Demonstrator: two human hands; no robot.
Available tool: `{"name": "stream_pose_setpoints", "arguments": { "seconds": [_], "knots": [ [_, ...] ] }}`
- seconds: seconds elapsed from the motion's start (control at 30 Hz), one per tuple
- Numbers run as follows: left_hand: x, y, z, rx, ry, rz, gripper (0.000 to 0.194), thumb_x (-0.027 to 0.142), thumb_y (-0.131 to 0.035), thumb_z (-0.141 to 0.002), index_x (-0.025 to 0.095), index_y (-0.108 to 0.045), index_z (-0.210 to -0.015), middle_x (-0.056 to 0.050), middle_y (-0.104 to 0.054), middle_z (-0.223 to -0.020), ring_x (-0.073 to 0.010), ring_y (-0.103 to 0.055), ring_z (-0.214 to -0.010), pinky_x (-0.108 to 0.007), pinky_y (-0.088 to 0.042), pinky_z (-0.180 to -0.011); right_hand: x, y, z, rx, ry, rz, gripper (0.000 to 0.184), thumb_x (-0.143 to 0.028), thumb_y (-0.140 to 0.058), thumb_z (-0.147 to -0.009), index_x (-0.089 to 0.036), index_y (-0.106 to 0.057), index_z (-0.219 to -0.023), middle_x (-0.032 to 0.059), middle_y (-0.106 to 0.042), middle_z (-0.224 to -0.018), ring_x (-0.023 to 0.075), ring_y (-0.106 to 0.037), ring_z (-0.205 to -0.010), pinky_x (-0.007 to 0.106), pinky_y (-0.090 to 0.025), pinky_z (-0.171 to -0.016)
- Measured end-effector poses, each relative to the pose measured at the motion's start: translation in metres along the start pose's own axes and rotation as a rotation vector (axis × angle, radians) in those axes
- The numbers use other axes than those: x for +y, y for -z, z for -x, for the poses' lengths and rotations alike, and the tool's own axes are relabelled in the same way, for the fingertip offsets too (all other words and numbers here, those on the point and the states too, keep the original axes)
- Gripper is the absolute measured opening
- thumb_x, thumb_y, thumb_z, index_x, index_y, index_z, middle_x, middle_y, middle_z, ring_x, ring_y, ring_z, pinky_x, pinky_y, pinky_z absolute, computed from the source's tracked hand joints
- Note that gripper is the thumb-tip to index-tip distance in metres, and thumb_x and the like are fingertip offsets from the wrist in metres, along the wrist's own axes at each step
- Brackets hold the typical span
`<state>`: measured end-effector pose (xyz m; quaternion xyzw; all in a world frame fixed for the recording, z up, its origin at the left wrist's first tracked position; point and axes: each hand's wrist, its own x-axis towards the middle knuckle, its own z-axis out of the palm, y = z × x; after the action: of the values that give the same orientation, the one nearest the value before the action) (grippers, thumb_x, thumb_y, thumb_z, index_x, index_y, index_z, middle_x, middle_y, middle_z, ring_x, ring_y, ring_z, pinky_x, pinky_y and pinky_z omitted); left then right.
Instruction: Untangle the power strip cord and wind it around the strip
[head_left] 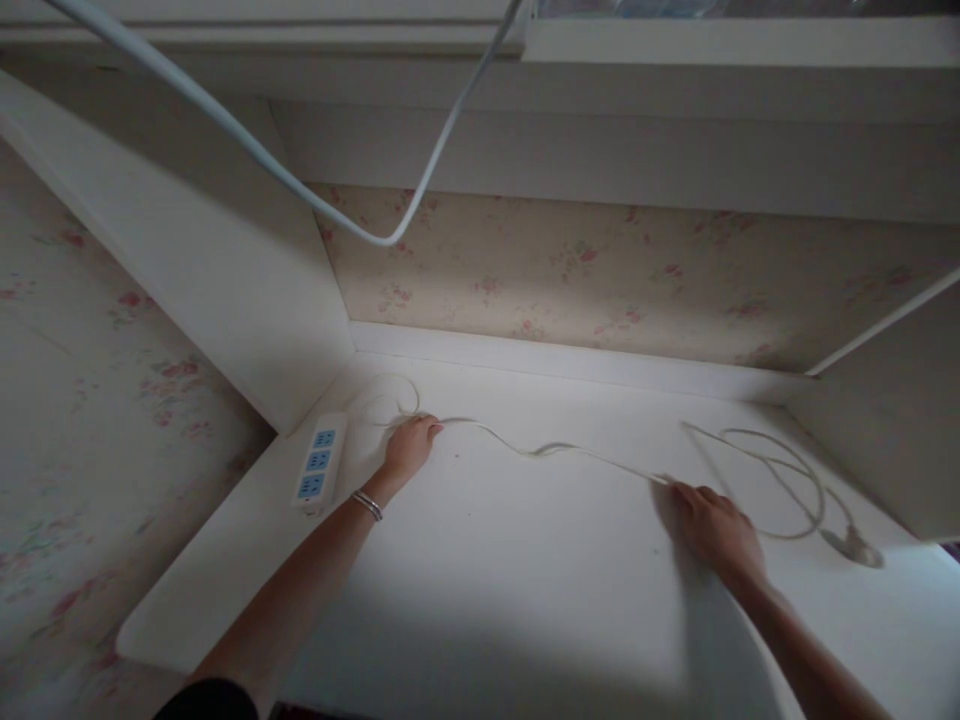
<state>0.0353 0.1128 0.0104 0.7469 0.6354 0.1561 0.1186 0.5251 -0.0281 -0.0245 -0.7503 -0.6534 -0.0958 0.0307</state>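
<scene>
A thin white power cord (551,448) runs across the white desktop between my two hands. My left hand (410,446), with a bracelet at the wrist, is closed round the cord near the back left. Just left of it lies a power strip (335,462) with blue sockets, a loop of cord behind it. Over on the right, my right hand (718,527) pinches the same cord, its fingertips low over the desktop. Beyond that hand the cord lies in loose loops and ends at a plug (862,550) near the right side.
A white cable (386,240) hangs in front of the view from above. Side panels (225,260) and an overhead shelf (600,150) enclose the desktop (510,590). Floral wallpaper (487,270) covers the wall behind.
</scene>
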Motion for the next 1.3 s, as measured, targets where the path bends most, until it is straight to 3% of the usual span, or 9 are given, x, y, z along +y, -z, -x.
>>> {"name": "stream_pose_setpoints", "arguments": {
  "seconds": [0.13, 0.37, 0.47, 0.63, 0.77, 0.87, 1.0, 1.13, 1.3],
  "knots": [
    [0.012, -0.006, -0.003, -0.026, -0.052, -0.024, 0.028, 0.036, -0.043, -0.094, 0.021, -0.067, -0.095, -0.008, -0.069, -0.101, -0.0213, -0.062, -0.095, -0.03, -0.043, -0.08, 0.047, 0.003, -0.014, -0.041, -0.101, -0.012, 0.04, -0.033, -0.034, -0.091, -0.021, -0.066, -0.11, 0.0155, -0.065, -0.103, 0.0318, -0.061, -0.089, 0.042, -0.046, -0.069],
    [0.021, -0.003, 0.012, -0.004, -0.076, -0.033, 0.031, 0.023, -0.043, -0.092, 0.024, -0.06, -0.118, -0.006, -0.066, -0.113, -0.0201, -0.06, -0.102, -0.03, -0.043, -0.086, 0.03, -0.001, -0.037, -0.073, -0.218, -0.1, 0.051, -0.042, -0.023, -0.093, -0.022, -0.064, -0.116, 0.0161, -0.061, -0.112, 0.0318, -0.061, -0.094, 0.041, -0.046, -0.072],
    [-0.001, 0.019, 0.032, 0.081, -0.017, -0.069, 0.04, 0.022, -0.037, -0.093, 0.019, -0.048, -0.131, -0.013, -0.058, -0.122, -0.0233, -0.055, -0.109, -0.033, -0.04, -0.092, 0.031, -0.005, -0.039, -0.061, -0.282, -0.105, 0.05, -0.044, -0.026, -0.092, -0.025, -0.062, -0.121, 0.0167, -0.061, -0.112, 0.0326, -0.06, -0.092, 0.043, -0.045, -0.07],
    [-0.057, 0.054, 0.069, 0.323, 0.204, -0.361, 0.053, 0.037, -0.046, -0.087, 0.015, -0.042, -0.135, -0.019, -0.049, -0.128, -0.0359, -0.046, -0.115, -0.046, -0.037, -0.092, 0.045, -0.009, -0.046, -0.024, -0.372, -0.146, 0.046, -0.043, -0.035, -0.089, -0.024, -0.064, -0.12, 0.021, -0.061, -0.109, 0.0334, -0.06, -0.087, 0.044, -0.041, -0.066],
    [-0.1, 0.06, 0.086, 0.228, 0.383, -0.401, 0.074, 0.053, -0.05, -0.078, 0.008, -0.038, -0.136, -0.024, -0.047, -0.13, -0.04, -0.046, -0.115, -0.046, -0.04, -0.087, 0.031, -0.011, -0.049, 0.027, -0.411, -0.114, 0.045, -0.032, -0.039, -0.086, -0.018, -0.063, -0.122, 0.0247, -0.057, -0.117, 0.0366, -0.058, -0.095, 0.046, -0.039, -0.069],
    [-0.125, 0.062, 0.091, 0.115, 0.448, -0.341, 0.069, 0.055, -0.048, -0.077, 0.005, -0.048, -0.125, -0.024, -0.058, -0.111, -0.0367, -0.057, -0.1, -0.043, -0.043, -0.082, -0.002, -0.004, -0.046, 0.162, -0.335, -0.072, 0.049, -0.025, -0.039, -0.084, -0.012, -0.055, -0.129, 0.024, -0.053, -0.124, 0.0357, -0.054, -0.102, 0.047, -0.039, -0.079],
    [-0.142, 0.074, 0.098, 0.027, 0.461, -0.172, 0.046, 0.049, -0.059, -0.067, 0.015, -0.061, -0.098, -0.015, -0.065, -0.096, -0.0309, -0.064, -0.082, -0.035, -0.045, -0.067, -0.075, 0.021, -0.041, 0.328, -0.136, -0.215, 0.043, -0.02, -0.038, -0.086, -0.014, -0.055, -0.125, 0.0175, -0.055, -0.12, 0.0294, -0.052, -0.106, 0.044, -0.04, -0.09],
    [-0.131, 0.09, 0.121, -0.059, 0.48, 0.209, 0.032, 0.039, -0.068, -0.06, 0.019, -0.061, -0.084, -0.007, -0.067, -0.078, -0.0266, -0.065, -0.071, -0.03, -0.043, -0.058, -0.174, 0.059, -0.029, 0.387, 0.188, -0.531, 0.037, -0.025, -0.042, -0.088, -0.018, -0.052, -0.123, 0.0136, -0.056, -0.116, 0.0269, -0.05, -0.109, 0.045, -0.042, -0.096],
    [-0.099, 0.112, 0.169, -0.051, 0.383, 0.586, 0.052, 0.032, -0.069, -0.06, 0.019, -0.057, -0.109, -0.005, -0.068, -0.092, -0.0267, -0.064, -0.084, -0.033, -0.047, -0.071, -0.301, 0.106, -0.01, 0.281, 0.518, -0.786, 0.05, -0.022, -0.045, -0.088, -0.023, -0.037, -0.136, 0.0118, -0.048, -0.13, 0.0263, -0.043, -0.123, 0.049, -0.038, -0.103]
  ]
}}
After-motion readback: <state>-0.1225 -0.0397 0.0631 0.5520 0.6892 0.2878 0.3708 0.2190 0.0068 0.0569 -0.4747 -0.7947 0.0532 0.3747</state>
